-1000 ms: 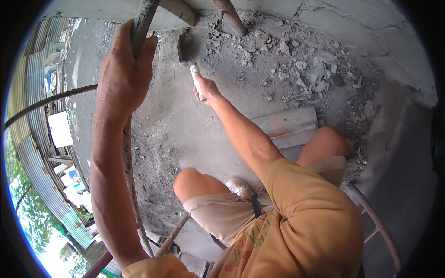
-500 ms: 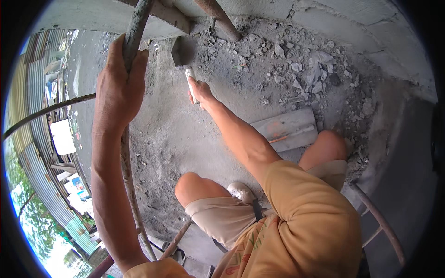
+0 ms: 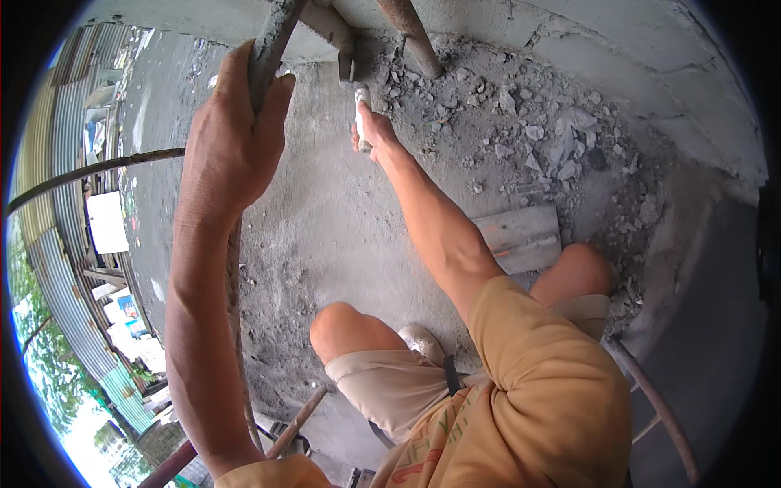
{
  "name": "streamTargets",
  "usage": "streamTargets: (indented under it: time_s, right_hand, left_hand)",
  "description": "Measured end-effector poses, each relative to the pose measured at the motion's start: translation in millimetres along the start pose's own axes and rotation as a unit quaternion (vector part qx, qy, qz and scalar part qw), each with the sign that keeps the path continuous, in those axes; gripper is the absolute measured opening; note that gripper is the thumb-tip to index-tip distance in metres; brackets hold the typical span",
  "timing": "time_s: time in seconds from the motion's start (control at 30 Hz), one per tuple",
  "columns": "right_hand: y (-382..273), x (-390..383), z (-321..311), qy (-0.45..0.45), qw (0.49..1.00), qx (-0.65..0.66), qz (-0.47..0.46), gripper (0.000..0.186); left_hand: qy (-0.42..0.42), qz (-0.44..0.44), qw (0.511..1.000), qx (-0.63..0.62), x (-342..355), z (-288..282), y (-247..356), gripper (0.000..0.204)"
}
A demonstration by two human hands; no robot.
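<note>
My left hand point(image 3: 232, 138) is wrapped around a thick, rough grey pole point(image 3: 278, 45) that rises past the upper left. In my right hand point(image 3: 375, 132), at the end of the outstretched arm, is a trowel point(image 3: 363, 99) with a pale, smeared handle. Its dark blade point(image 3: 346, 67) is tilted nearly edge-on, close to the foot of the concrete wall and just left of a rusty pipe. I cannot tell whether the blade touches the wall or the grey floor point(image 3: 317, 211). Broken rubble point(image 3: 521, 130) lies to the right of that hand.
A flat grey board point(image 3: 521, 237) lies beside my right knee. The cracked wall point(image 3: 586, 41) runs along the far side, with a rusty pipe point(image 3: 412, 41) slanting down to the rubble. At left, a thin bent bar point(image 3: 98, 172) crosses before corrugated sheets point(image 3: 69, 154). Another bar point(image 3: 663, 407) stands at lower right.
My right hand has carried the trowel farther away and a little right, and its blade has turned more edge-on. My left hand keeps its hold on the pole; the view has shifted slightly.
</note>
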State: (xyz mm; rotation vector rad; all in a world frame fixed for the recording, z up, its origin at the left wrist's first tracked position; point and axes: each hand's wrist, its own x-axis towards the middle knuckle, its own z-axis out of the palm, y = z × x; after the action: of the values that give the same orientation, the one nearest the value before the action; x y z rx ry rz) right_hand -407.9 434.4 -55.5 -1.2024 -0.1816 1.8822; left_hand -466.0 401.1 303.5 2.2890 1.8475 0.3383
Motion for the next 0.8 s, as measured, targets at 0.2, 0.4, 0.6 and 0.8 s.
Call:
streamTargets:
  time_s: [0.2, 0.4, 0.6, 0.8]
  right_hand:
    - [44.0, -43.0, -9.2, 0.054, 0.998, -0.018, -0.03, 0.051]
    - [85.1, -107.4, 17.4, 0.103, 0.989, 0.09, -0.064, 0.048]
    - [41.9, -38.5, 12.0, 0.029, 0.996, -0.019, -0.082, 0.049]
    - [66.9, -78.2, -16.2, 0.084, 0.995, 0.02, -0.048, 0.052]
  left_hand:
    - [-0.011, -0.042, 0.999, 0.027, -1.0, -0.4, -1.4, 0.046]
    - [-0.001, -0.035, 0.999, 0.036, -2.8, -5.6, -5.9, 0.048]
    - [0.004, -0.02, 1.0, -0.005, 2.1, 3.6, -1.7, 0.046]
    - [0.012, -0.017, 0.999, 0.024, -4.4, -1.8, -8.6, 0.047]
